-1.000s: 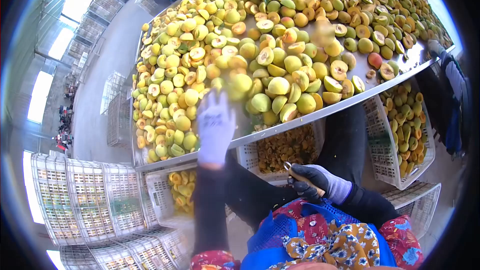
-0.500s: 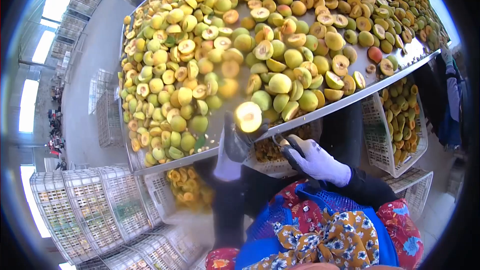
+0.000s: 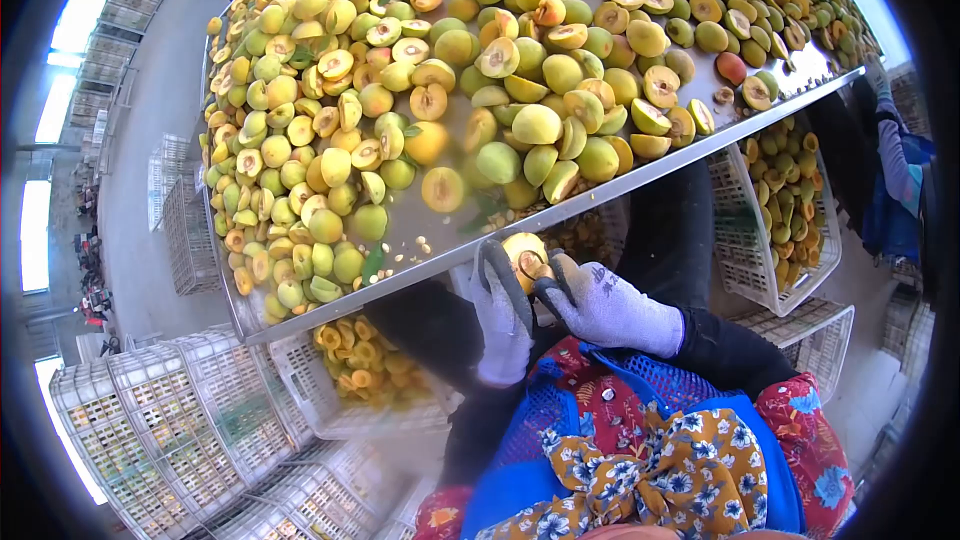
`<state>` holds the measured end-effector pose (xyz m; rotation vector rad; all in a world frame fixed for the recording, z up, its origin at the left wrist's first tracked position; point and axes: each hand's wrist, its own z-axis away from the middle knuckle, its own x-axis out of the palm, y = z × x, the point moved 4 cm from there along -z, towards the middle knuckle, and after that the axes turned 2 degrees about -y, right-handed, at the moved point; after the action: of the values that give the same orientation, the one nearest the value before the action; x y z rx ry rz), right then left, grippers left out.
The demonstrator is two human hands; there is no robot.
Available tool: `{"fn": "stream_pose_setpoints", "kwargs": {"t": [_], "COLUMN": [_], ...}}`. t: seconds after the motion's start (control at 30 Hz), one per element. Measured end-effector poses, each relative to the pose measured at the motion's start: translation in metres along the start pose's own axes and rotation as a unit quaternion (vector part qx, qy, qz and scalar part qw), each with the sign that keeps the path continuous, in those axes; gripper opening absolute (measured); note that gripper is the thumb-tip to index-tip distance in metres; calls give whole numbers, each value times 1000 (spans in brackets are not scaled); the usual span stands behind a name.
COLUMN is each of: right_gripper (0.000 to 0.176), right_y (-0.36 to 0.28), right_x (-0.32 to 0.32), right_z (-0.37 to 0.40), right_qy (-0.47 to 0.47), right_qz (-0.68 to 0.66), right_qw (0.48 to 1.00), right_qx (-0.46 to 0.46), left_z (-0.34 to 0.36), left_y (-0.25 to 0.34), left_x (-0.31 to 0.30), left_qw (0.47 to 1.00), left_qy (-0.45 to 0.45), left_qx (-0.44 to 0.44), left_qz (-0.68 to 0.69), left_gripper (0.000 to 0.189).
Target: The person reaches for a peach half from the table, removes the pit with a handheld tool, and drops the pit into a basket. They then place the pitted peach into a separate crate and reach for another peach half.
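Just below the front edge of the metal table (image 3: 430, 272), my left hand (image 3: 500, 305), in a grey-and-white glove, holds a halved yellow fruit (image 3: 523, 254) with its cut face up. My right hand (image 3: 605, 302), gloved the same way, is closed at the fruit's right side. Its fingertips meet the brown pit area at the fruit's centre; any small tool in them is too hidden to make out. Many halved green and yellow fruits (image 3: 537, 125) lie on the table above both hands.
Under the table at the left, a white crate (image 3: 300, 372) holds fruit halves; another white crate (image 3: 745, 240) of halves stands at the right. Empty crates (image 3: 165, 420) are stacked at the lower left. A co-worker's sleeve (image 3: 893, 155) shows at the far right.
The fruit half has come down from above the table edge to between my hands. My hands have moved together, and the right one now touches the fruit. The view has shifted slightly.
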<state>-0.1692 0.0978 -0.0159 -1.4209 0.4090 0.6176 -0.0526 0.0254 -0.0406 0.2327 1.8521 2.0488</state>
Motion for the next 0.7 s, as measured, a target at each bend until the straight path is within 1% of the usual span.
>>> {"fn": "stream_pose_setpoints", "kwargs": {"t": [0.07,0.1,0.13,0.17,0.2,0.23,0.27,0.3,0.37,0.4,0.43,0.5,0.57,0.63,0.7], "right_gripper": [30,30,30,30,30,30,30,30,31,31,31,31,30,29,28], "right_y": [0,3,1,-1,-2,0,2,-7,-12,-14,-17,-17,-17,-26,-18], "right_x": [1,0,-4,-2,0,2,8,9,9,8,11,20,28,26,38], "right_z": [0,0,0,2,2,2,6,7,11,13,15,15,16,17,22], "right_qy": [-5,-46,-83,-118,-98,-62,-26,11,30,40,55,88,85,72,101], "right_qz": [-82,-191,-297,-398,-385,-243,-92,62,-33,-82,-83,-87,-76,-71,-86], "right_qw": [997,979,943,890,899,962,995,997,996,986,985,983,984,985,984], "right_qx": [-10,57,124,188,182,105,25,-55,78,143,142,138,138,136,122], "left_z": [3,6,9,10,10,9,8,8,9,8,8,9,9,12,17], "left_y": [-14,-12,-5,-5,-5,-6,-7,-9,-17,-16,-17,-13,-11,-14,-31], "left_x": [-1,2,7,6,6,2,-1,-4,-4,-4,-5,-7,-10,-12,-12], "left_qw": [999,996,990,991,992,997,998,996,992,999,998,998,997,998,996], "left_qy": [44,51,56,59,63,51,39,27,42,36,30,1,-19,-23,-3], "left_qx": [-4,-14,-24,-12,-1,19,40,61,92,40,-14,-22,-23,-19,-34], "left_qz": [17,73,127,120,112,57,1,-56,-69,-10,48,67,68,57,86], "left_gripper": [36,35,34,33,32,33,33,34,37,37,38,37,36,36,35]}}
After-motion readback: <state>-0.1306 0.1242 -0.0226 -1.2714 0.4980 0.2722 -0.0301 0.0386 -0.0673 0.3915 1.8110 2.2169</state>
